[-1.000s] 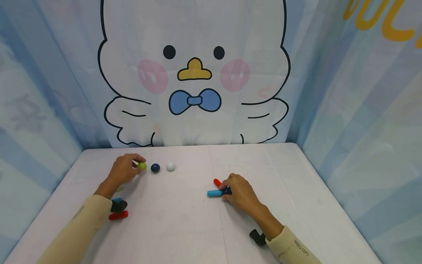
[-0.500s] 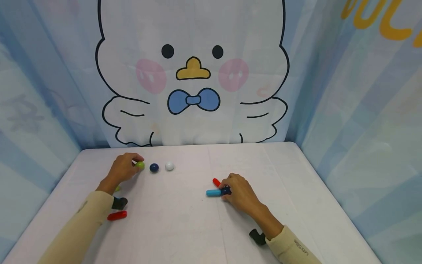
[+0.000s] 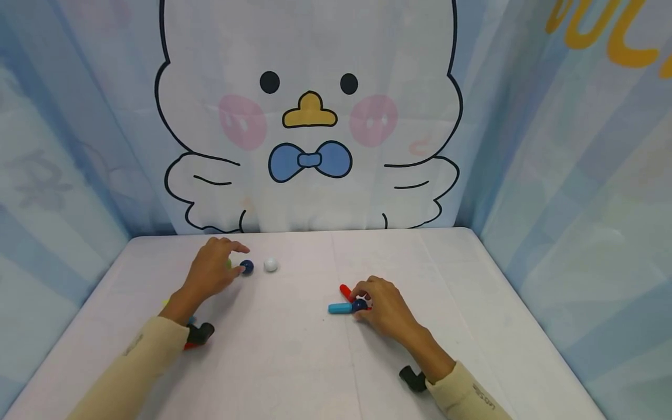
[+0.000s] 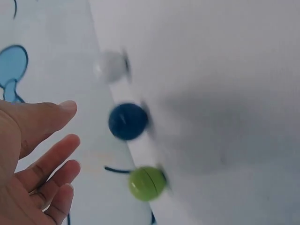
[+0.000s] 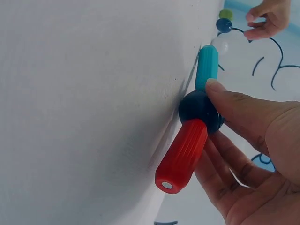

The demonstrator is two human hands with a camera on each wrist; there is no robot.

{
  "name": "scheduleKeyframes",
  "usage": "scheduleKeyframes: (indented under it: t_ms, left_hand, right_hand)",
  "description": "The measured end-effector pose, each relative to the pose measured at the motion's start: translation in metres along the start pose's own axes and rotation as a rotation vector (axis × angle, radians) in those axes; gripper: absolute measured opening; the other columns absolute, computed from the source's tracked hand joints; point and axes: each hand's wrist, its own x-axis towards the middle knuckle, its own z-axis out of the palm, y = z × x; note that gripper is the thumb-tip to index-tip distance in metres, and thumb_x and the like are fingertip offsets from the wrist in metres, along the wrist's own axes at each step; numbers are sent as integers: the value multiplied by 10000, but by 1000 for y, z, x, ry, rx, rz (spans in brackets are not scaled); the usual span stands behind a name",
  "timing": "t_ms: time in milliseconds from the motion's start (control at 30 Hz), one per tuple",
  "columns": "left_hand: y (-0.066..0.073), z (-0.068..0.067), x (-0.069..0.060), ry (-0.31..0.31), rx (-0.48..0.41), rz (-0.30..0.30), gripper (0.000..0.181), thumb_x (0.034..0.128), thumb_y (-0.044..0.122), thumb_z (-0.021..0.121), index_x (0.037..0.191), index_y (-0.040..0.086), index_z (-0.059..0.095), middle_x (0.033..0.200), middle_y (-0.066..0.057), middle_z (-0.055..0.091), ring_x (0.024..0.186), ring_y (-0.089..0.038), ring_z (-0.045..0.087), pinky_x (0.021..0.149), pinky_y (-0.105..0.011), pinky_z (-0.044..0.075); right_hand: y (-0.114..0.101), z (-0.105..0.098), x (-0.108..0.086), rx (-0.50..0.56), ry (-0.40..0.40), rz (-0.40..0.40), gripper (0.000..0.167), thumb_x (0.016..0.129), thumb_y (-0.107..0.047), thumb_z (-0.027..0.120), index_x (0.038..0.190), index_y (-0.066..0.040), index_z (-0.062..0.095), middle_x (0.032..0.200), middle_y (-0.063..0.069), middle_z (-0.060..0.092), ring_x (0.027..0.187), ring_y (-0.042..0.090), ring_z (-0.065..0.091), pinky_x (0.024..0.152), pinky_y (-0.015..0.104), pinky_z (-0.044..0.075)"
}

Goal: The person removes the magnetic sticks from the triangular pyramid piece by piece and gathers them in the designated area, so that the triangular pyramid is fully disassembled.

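Note:
My left hand point(image 3: 211, 269) hovers with parted fingers over a dark blue ball point(image 3: 247, 267); in the left wrist view nothing lies between thumb and fingers. A green ball point(image 4: 147, 183) and a white ball point(image 3: 270, 265) lie on either side of the blue one. My right hand point(image 3: 387, 306) pinches another dark blue ball point(image 5: 200, 110) between thumb and fingers. Joined to that ball are a light blue stick point(image 3: 340, 308) and a red stick point(image 5: 182, 157); a second red piece point(image 3: 345, 291) shows beyond the fingers in the head view.
Under the left forearm, partly hidden, lie a red piece point(image 3: 191, 346), a light blue piece point(image 3: 192, 319) and a yellow-green piece point(image 3: 165, 303). Black wrist cameras point(image 3: 201, 333) sit at both cuffs. A printed curtain point(image 3: 310, 198) stands behind the white table point(image 3: 283, 361).
My left hand has let go of the green ball and moved right to the dark blue ball, its fingers spread. My right hand has stayed nearly in place, fingers slightly shifted on its ball.

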Motion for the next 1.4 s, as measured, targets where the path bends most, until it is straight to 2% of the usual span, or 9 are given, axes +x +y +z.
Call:
scheduleKeyframes:
  t_ms: [200,433,633,867,1100,1400]
  left_hand:
    - [33,9,-10,19,-57,82,334,881,77,856,1203,104,772,1220,-165,732,1134,-370,600,973,-561,524]
    - [67,26,-15,-12,-104,145,304,879,101,873,1167,137,784,1152,-92,753,1080,-279,605,944,-472,536]
    - [90,42,-17,-46,-133,182,300,873,112,881,1157,150,792,1116,-30,758,1084,-238,620,944,-424,548]
    - [110,60,-19,-127,-205,174,282,882,120,874,1149,155,789,1097,-14,749,1074,-254,647,921,-385,568]
    - [124,74,-18,-180,-231,248,259,899,138,861,1147,164,794,1091,-6,753,1026,-210,645,885,-365,566]
    - [138,90,-14,-242,-243,316,228,906,129,848,1127,144,795,1065,-8,753,953,-196,672,852,-336,570]
  right_hand:
    - [1,0,-1,-8,12,-6,319,772,-120,959,1042,-172,796,960,-29,687,941,183,645,854,374,530]
    - [3,1,-1,-4,16,25,302,799,-165,947,1054,-170,784,954,-42,700,916,159,636,838,340,527]
    - [3,0,0,26,4,7,294,801,-103,935,1047,-154,784,969,-28,725,923,168,644,859,358,539]
    - [4,-3,0,45,-24,-7,318,812,-57,916,1078,-164,780,1032,-26,749,995,170,659,932,399,562]
    - [6,-2,0,17,16,30,247,824,-140,924,1040,-145,807,949,-19,722,937,165,609,848,359,512]
    - [5,-4,1,33,8,10,234,828,-87,910,1040,-121,818,961,1,753,937,188,647,900,393,501]
